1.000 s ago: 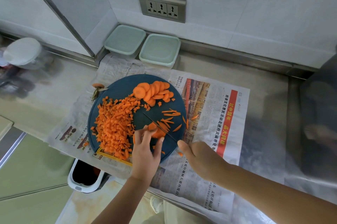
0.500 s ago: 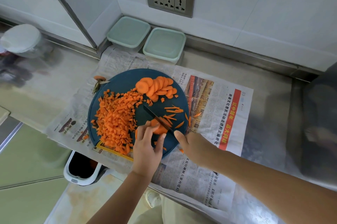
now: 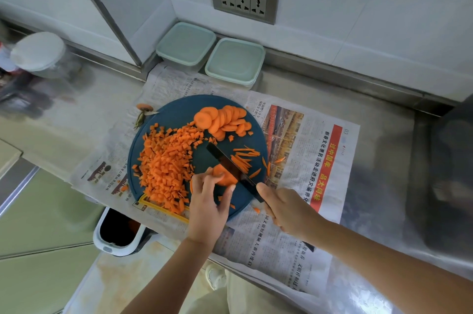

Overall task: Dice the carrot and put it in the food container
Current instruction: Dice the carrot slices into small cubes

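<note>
Covering the steel table's near edge, newspaper bears the cutting board; left hand pinches stacked carrot slices, right hand grips knife.

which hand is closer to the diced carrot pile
Left. The left hand, holding carrot slices, sits beside the diced carrot pile, at its right edge; the right hand is farther right, gripping the knife.

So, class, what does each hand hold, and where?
Right hand grips the black knife at its handle end; left hand grips orange carrot slices from above.
</note>
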Motion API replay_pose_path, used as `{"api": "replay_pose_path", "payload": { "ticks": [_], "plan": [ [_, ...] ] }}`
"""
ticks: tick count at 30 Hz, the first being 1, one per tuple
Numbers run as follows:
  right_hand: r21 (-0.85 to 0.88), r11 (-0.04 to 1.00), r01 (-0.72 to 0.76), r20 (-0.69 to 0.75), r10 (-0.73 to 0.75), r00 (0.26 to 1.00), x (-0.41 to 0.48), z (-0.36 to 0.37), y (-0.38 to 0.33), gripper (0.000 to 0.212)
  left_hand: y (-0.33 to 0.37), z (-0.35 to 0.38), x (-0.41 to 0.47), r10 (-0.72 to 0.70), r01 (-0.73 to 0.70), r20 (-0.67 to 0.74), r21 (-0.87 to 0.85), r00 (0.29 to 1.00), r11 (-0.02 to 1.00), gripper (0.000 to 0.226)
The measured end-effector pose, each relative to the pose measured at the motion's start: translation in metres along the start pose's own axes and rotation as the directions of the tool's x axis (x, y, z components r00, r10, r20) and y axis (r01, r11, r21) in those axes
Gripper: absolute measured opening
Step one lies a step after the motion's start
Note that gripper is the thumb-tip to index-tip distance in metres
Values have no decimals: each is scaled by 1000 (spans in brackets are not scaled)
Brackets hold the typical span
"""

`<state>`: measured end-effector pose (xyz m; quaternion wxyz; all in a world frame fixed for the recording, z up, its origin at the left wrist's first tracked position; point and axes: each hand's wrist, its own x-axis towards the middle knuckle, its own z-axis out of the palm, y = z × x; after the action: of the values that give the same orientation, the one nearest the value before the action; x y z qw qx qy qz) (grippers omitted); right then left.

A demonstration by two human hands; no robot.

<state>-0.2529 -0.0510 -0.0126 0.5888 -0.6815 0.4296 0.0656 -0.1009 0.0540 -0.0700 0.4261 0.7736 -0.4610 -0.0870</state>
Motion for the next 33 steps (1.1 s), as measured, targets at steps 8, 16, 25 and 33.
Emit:
{"api": "replay_pose_path", "payload": {
  "ticks": [8,16,25,33],
  "plan": [
    [13,999,-42,44,42,998,-3,-4,-4,59,2,1,1,16,-16,-12,5,1000,1000,29],
    [57,978,-202,180,189,965,0,-14,-22,60,-1,3,0,20,-21,-46,-14,999,1000,22],
    [-159,974,-160,43,169,985,13,3,-27,58,-3,8,0,21,-23,-64,-25,998,999,25],
    [-6,990,-141,-42,141,989,14,20,-16,59,-3,4,0,30,-32,-63,-24,998,999,30]
  ]
}}
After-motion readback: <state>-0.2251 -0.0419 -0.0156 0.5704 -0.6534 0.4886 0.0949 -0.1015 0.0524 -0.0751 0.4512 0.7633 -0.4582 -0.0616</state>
